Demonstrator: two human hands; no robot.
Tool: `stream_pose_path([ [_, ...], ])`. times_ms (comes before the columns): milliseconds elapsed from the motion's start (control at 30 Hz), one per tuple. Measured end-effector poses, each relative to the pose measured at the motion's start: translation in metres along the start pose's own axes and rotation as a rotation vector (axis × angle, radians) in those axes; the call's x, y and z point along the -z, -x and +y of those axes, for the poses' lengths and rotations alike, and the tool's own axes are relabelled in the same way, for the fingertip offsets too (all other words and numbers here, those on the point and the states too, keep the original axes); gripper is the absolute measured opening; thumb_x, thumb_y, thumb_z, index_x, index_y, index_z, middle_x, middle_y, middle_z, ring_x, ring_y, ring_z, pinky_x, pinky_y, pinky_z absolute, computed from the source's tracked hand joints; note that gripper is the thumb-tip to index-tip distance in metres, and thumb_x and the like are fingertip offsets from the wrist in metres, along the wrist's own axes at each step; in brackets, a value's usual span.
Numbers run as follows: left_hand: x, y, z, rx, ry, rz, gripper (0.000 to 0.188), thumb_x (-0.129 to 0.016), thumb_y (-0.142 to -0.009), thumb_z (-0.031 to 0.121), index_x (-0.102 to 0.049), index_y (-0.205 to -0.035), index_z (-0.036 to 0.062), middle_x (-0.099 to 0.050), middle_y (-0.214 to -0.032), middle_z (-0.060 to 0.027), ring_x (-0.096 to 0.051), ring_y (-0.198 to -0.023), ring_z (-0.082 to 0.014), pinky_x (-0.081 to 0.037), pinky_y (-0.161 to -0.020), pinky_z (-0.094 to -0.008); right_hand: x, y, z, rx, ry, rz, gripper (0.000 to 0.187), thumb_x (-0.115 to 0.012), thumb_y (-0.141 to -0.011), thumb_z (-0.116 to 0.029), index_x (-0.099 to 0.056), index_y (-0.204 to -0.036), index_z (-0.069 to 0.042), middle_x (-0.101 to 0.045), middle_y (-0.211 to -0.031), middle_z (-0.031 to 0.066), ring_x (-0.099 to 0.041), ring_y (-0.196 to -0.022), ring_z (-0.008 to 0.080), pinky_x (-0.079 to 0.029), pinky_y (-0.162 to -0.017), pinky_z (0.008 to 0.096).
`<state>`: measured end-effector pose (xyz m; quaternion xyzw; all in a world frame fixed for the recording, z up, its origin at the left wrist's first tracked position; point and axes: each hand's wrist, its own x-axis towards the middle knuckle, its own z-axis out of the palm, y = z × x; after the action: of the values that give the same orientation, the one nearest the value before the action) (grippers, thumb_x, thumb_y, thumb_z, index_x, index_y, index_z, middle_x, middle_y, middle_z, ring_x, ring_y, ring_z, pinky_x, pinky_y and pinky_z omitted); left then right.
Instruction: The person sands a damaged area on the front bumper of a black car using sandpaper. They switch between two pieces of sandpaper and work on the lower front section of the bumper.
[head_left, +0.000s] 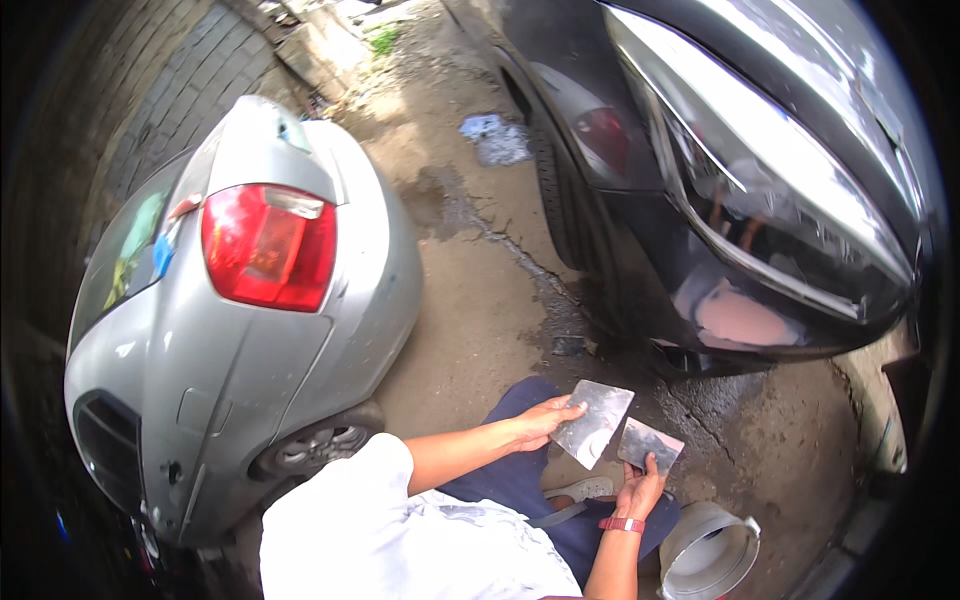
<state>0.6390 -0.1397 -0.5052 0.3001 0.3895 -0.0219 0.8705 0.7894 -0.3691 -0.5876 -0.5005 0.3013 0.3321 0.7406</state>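
Observation:
My left hand (545,422) grips the near-left edge of a flat grey rectangular plate (598,428), its thumb on top; a pale pinkish-white smear shows on the plate's lower part. In my right hand (641,488) is a smaller flat grey plate (650,444) with a pinkish area along one side, pinched under the thumb. The two plates are close together above my knees, with a narrow gap between them. Ahead and to the right, a pink patch (745,316) marks the bumper of a black car (640,240), below its headlight (770,220).
A silver car (260,350) with a red tail light (270,247) stands at the left. A whitish bucket (709,552) sits beside my right forearm. Farther off, a light-blue cloth (496,139) lies on the ground near the black car's tyre (558,190). Wet streaks mark the ground.

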Motion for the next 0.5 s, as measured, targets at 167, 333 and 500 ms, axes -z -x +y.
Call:
stream_pose_path([
  [167, -0.064, 0.122, 0.035, 0.076, -0.02, 0.004, 0.06, -0.067, -0.114, 0.039, -0.049, -0.165, 0.0123, -0.067, -0.149, -0.0032, -0.062, -0.139, -0.0166, -0.046, -0.12, -0.037, -0.026, 0.113, -0.059, -0.119, 0.101, -0.168, 0.046, -0.069, -0.107, -0.008, -0.053, -0.15, -0.011, -0.068, -0.13, 0.0118, -0.075, -0.097, 0.0317, -0.066, -0.078, 0.0384],
  [333, -0.121, 0.251, 0.075, 0.068, 0.159, -0.064, 0.052, -0.066, -0.115, 0.039, -0.056, -0.158, 0.0126, -0.069, -0.146, -0.0029, -0.064, -0.136, -0.0153, -0.051, -0.115, -0.0367, -0.095, 0.263, -0.123, -0.269, 0.253, -0.462, 0.05, -0.06, -0.109, 0.001, -0.045, -0.155, -0.011, -0.069, -0.129, 0.0123, -0.077, -0.097, 0.0235, -0.071, -0.075, 0.0385],
  [500, -0.137, 0.342, 0.105, -0.022, 0.278, 0.009, 0.049, -0.066, -0.115, 0.033, -0.055, -0.157, 0.0094, -0.069, -0.145, -0.0056, -0.067, -0.133, -0.0173, -0.055, -0.114, -0.0372, -0.168, 0.37, -0.151, -0.294, 0.496, -0.679, 0.049, -0.063, -0.109, -0.004, -0.047, -0.155, -0.014, -0.067, -0.139, 0.0087, -0.075, -0.112, 0.0227, -0.068, -0.082, 0.0399],
])
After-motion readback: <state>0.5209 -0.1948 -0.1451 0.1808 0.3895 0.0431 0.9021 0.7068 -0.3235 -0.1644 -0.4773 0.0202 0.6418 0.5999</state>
